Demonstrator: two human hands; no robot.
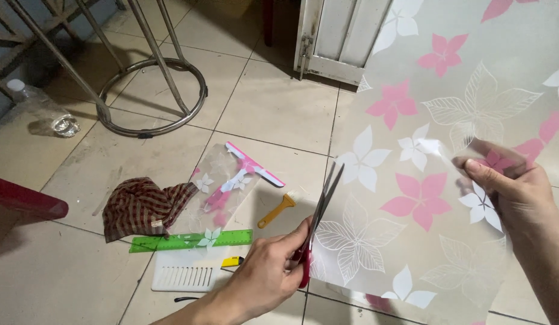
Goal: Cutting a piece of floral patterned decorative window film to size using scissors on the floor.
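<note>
A person is working over a beige tiled floor [273, 102]. The left hand [264, 271], at six o'clock, is gripping red-handled scissors [318, 219], blades parted against the edge of a translucent flowered film sheet [412, 180]. The right hand [511, 192], at three o'clock, is pinching that sheet's far edge (lifting it off the tiles). At nine o'clock are lying a checked cloth [144, 204], a green ruler [192, 241] and a pink squeegee [252, 165]; a metal stool base [153, 96] is standing at eleven o'clock.

Tiled floor [273, 102]. Lying on it, left of the left hand [273, 271]: green ruler [189, 241], white vent grille [186, 274], checked cloth [141, 204], pink squeegee [255, 165], yellow-handled brush [278, 209]. Farther left: plastic bottle [45, 111], metal stool base [153, 96].
</note>
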